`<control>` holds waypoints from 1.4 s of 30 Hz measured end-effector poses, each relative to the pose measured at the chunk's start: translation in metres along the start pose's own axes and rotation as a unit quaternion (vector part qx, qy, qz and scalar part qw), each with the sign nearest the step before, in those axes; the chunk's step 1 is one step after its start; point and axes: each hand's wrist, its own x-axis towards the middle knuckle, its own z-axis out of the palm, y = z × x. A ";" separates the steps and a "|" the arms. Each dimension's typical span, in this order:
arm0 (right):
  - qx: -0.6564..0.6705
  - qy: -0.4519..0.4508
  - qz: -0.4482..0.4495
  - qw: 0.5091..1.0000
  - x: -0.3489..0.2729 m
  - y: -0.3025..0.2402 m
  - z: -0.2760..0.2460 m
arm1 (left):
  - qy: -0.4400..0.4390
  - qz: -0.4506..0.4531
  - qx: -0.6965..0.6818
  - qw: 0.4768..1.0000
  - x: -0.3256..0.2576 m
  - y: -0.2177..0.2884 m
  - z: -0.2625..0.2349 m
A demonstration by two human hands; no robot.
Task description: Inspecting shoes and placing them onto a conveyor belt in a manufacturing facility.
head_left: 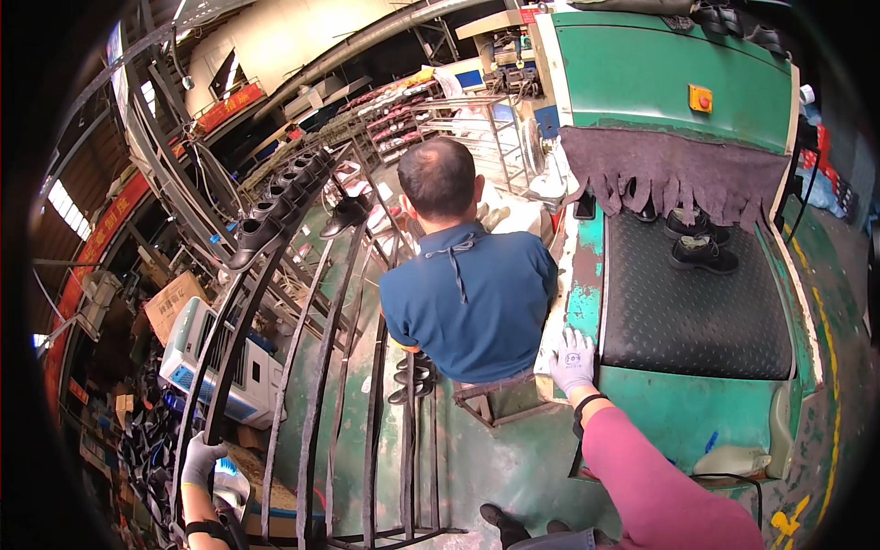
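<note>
My left hand (201, 461), in a pale glove, is closed round a dark metal rail of the shoe rack (316, 403) at the lower left. Farther up, a row of black shoes (280, 197) stands along the rack's upper rails. One more black shoe (346, 216) sits on the neighbouring rails. My right hand (573, 360), also gloved, lies flat with fingers stretched on the worn edge of the green machine (660, 403). It holds nothing. Beside it runs the black textured conveyor belt (697, 307), with black shoes (704, 255) near the ragged cloth curtain (674, 170).
Directly ahead a person in a blue shirt (472, 298) sits on a low stool (500, 399), back toward me, between rack and machine. Several shoes (412, 378) rest low on the rack. A white air cooler (225, 362) stands at left. A pale plastic bottle (731, 460) lies by the belt's near end.
</note>
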 end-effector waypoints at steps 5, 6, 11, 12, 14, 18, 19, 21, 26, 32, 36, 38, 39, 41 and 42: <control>-0.001 0.018 0.001 1.000 0.002 0.006 0.005 | -0.013 0.018 0.007 1.000 0.002 0.007 0.004; -0.001 0.019 0.001 1.000 0.003 0.006 0.004 | -0.019 0.011 -0.001 1.000 0.001 0.009 0.005; 0.005 0.012 0.000 1.000 0.002 0.000 -0.001 | -0.013 0.005 0.016 1.000 -0.002 0.006 -0.001; 0.005 0.014 0.002 1.000 0.002 0.000 -0.001 | -0.008 0.008 0.015 1.000 -0.001 0.006 0.000; 0.008 0.014 0.003 1.000 0.002 0.001 -0.002 | -0.008 0.001 0.007 1.000 -0.001 0.006 0.002; 0.006 0.014 0.000 1.000 0.002 0.004 0.001 | -0.001 -0.018 0.012 1.000 0.000 0.005 0.003; 0.006 0.015 0.001 1.000 0.002 0.005 0.003 | -0.001 -0.017 0.012 1.000 0.001 0.005 0.003; -0.003 0.022 0.000 1.000 0.002 0.004 0.003 | -0.003 -0.011 0.005 1.000 0.001 0.005 0.003; 0.001 -0.003 0.003 1.000 0.002 0.001 -0.002 | 0.003 -0.011 0.005 1.000 -0.002 0.005 0.003; 0.011 -0.009 0.009 1.000 0.004 0.004 0.000 | -0.009 -0.017 0.004 1.000 -0.003 0.010 0.003; 0.013 0.001 0.006 1.000 0.003 0.003 0.002 | -0.002 -0.016 0.006 1.000 -0.003 0.010 0.003; 0.010 0.000 0.004 1.000 0.004 0.002 0.001 | -0.001 -0.019 0.007 1.000 -0.004 0.009 0.001; 0.006 -0.001 0.004 1.000 0.003 0.003 0.001 | -0.001 -0.021 0.007 1.000 -0.004 0.011 0.002; 0.006 -0.001 0.003 1.000 0.003 0.002 0.001 | -0.003 -0.023 0.006 1.000 -0.006 0.013 0.003; 0.005 0.000 0.003 1.000 0.003 0.003 0.001 | -0.006 -0.025 0.004 1.000 -0.006 0.014 0.003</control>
